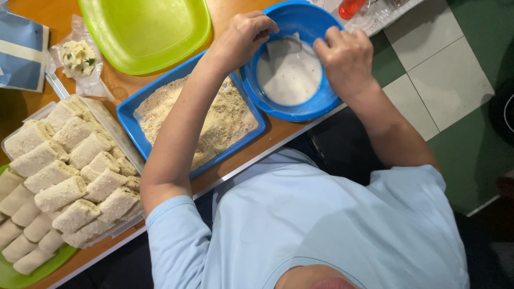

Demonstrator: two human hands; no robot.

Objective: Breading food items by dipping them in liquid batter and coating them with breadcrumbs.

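Batter, thin and white, filled the blue bowl at the upper centre of the frame, with a pale roll lying in it at the far side. Left of the bowl sat a blue tray heaped with breadcrumbs. At the left edge a clear tub was packed with crumbed rolls, and below it a green plate carried plain rolls. An empty lime-green tray lay at the top. My left hand had its fingers curled down onto the roll; my right hand was bent over the bowl's rim, how tightly closed I could not tell.
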